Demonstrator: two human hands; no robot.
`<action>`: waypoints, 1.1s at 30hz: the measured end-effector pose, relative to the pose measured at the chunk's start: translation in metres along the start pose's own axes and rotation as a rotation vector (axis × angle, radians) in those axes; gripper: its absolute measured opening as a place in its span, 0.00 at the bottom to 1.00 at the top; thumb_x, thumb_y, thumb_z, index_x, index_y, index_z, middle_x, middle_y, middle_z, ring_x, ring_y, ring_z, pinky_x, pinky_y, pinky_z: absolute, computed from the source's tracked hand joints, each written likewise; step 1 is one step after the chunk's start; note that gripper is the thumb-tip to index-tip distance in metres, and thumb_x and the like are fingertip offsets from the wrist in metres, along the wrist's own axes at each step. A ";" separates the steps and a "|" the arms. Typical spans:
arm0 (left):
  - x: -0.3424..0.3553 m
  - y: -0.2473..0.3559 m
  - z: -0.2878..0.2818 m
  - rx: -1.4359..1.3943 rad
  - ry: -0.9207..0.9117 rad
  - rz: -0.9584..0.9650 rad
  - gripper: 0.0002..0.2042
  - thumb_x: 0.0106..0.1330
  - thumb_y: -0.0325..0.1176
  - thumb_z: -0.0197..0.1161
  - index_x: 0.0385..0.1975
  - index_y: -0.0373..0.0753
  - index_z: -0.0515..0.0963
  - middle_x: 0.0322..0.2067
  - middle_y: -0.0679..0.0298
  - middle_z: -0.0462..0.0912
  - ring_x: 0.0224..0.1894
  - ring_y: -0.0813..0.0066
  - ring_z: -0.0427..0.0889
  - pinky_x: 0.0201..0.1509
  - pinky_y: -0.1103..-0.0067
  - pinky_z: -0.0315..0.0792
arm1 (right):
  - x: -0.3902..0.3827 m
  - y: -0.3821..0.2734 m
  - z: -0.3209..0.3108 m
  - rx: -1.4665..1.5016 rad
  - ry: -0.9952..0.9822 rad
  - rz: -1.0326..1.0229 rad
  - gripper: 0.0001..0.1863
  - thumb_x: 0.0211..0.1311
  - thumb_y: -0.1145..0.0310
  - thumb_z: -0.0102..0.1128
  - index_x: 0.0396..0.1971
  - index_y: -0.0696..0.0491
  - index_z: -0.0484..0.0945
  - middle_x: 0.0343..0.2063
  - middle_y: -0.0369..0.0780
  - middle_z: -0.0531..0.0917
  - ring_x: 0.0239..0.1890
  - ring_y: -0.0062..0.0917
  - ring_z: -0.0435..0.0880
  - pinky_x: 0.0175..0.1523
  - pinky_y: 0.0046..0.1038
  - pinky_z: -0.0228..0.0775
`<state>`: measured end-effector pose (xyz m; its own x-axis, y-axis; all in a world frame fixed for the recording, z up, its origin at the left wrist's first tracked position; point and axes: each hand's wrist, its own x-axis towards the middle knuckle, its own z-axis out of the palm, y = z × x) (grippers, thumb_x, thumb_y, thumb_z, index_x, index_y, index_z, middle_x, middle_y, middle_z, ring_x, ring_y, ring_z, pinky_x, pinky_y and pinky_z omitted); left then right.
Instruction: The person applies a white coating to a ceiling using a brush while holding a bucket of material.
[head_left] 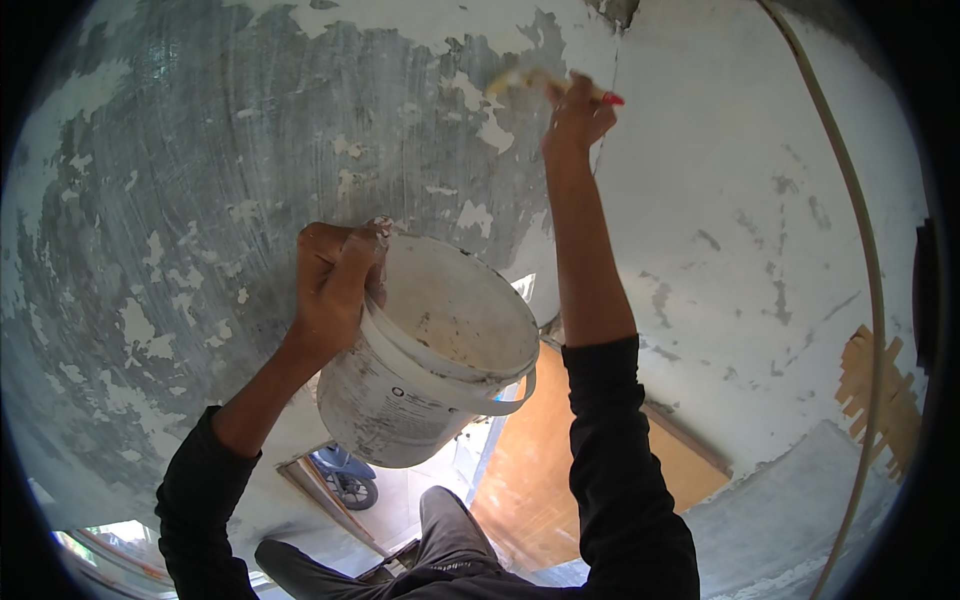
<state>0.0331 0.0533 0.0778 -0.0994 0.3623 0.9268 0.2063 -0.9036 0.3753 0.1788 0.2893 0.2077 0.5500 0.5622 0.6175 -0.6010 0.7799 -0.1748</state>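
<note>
In the head view, my left hand (330, 275) grips the rim of a white plastic bucket (410, 400), streaked and stained, with a loose handle hanging at its right side. The bucket is tilted, showing a pale inside with dark specks. Higher up on the right, my right hand (575, 118) is closed round a blurred brush (530, 82) with a pale yellowish head and a red tip at the other end. The brush is over a grey, patchily scraped plaster surface (170, 150); whether it touches cannot be told.
A smoother white surface (720, 190) with a long pale strip (850, 180) lies to the right. Below are an orange-brown door panel (510, 500), an opening with a parked two-wheeler (345, 470), and my legs (450, 530). A window (100, 550) shows at lower left.
</note>
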 end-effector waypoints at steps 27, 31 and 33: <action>-0.011 -0.021 0.020 -0.026 -0.034 -0.095 0.22 0.63 0.30 0.51 0.03 0.35 0.64 0.02 0.66 0.62 0.06 0.83 0.52 0.17 0.79 0.51 | -0.042 0.024 -0.126 -0.533 -0.146 -0.010 0.14 0.52 0.68 0.56 0.19 0.67 0.73 0.17 0.42 0.77 0.21 0.22 0.78 0.28 0.24 0.77; -0.011 -0.015 0.021 0.001 -0.040 -0.090 0.23 0.63 0.29 0.51 0.03 0.35 0.64 0.02 0.66 0.62 0.06 0.83 0.52 0.17 0.79 0.51 | -0.018 0.004 -0.059 -0.276 -0.051 0.060 0.11 0.54 0.73 0.58 0.21 0.66 0.70 0.22 0.40 0.75 0.20 0.21 0.75 0.28 0.20 0.73; -0.013 -0.017 0.014 0.016 -0.044 -0.078 0.23 0.63 0.29 0.51 0.02 0.35 0.63 0.02 0.66 0.61 0.06 0.83 0.52 0.17 0.79 0.51 | -0.006 -0.001 -0.035 -0.112 -0.065 0.070 0.11 0.55 0.74 0.58 0.24 0.68 0.70 0.26 0.42 0.75 0.24 0.23 0.77 0.33 0.22 0.76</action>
<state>0.0445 0.0674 0.0597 -0.0731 0.4412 0.8944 0.2155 -0.8686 0.4461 0.1965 0.2952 0.1772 0.4683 0.5999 0.6487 -0.5656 0.7676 -0.3016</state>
